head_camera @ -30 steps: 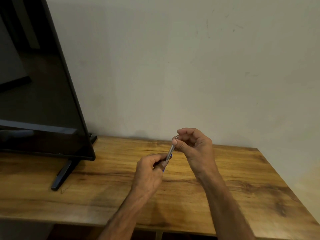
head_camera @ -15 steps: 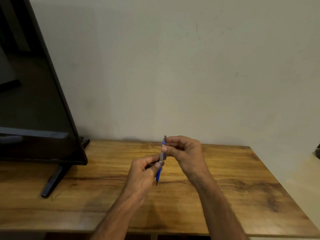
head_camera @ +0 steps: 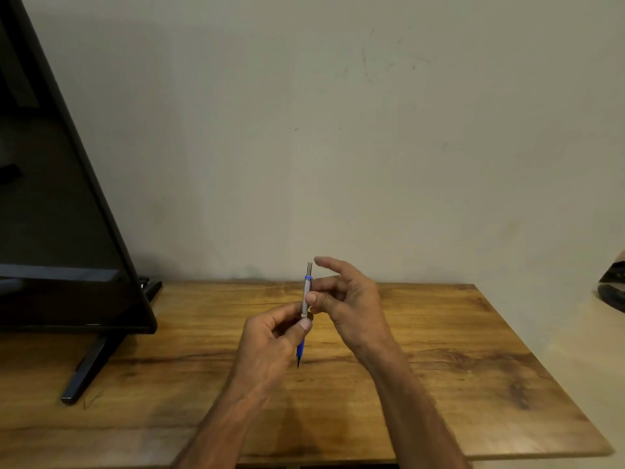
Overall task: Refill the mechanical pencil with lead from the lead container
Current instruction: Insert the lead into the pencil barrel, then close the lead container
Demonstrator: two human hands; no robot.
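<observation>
Above the wooden table (head_camera: 439, 350), left hand (head_camera: 270, 343) grip pinching upright mechanical pencil (head_camera: 306, 299), right hand (head_camera: 348, 299) fingers loosely spread, thumb touching barrel

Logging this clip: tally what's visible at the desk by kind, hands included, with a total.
Hands: 2, left hand and right hand
Mechanical pencil: 1
Monitor: 1
Wooden table: 1
Lead container: 0 in view
Total: 5

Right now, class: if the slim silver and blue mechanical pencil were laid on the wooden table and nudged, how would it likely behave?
The slim silver and blue mechanical pencil looks round, so it would probably roll on the flat wooden table. It seems stiff and light: the left hand holds it upright with fingertips alone.
</observation>
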